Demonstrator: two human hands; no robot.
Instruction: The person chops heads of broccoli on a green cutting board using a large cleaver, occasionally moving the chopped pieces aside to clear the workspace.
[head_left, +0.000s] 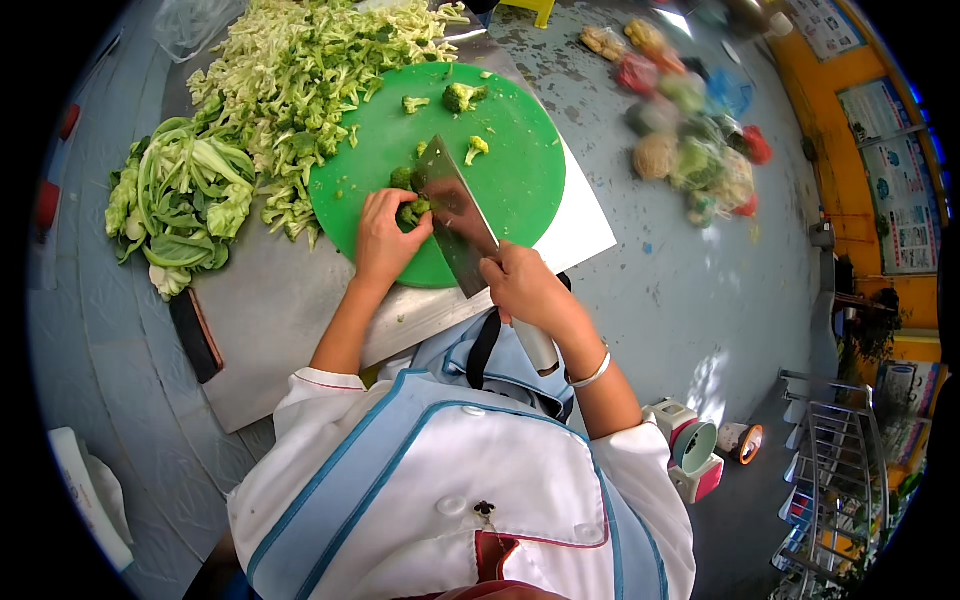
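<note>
My right hand (525, 289) is closed around the handle of a metal cleaver (454, 217), its wide blade tilted over a round green cutting board (517, 165). Left of the blade, the fingers and thumb of my left hand (390, 236) pinch a small broccoli floret (414, 211) on the board. Another dark green piece (402, 178) lies just above those fingers. Farther up the board are a larger broccoli floret (463, 97), a small one (415, 104) and a yellowish one (476, 150). A big heap of cut florets (292, 82) spreads beside and partly over the board's upper left edge.
Leafy trimmings (187, 195) lie at the left of the metal table (262, 315), with a dark phone-like object (196, 337) at its edge. A clear plastic bag (196, 26) is behind. Bagged vegetables (697, 150) rest on the floor to the right, and a metal rack (840, 450) stands lower right.
</note>
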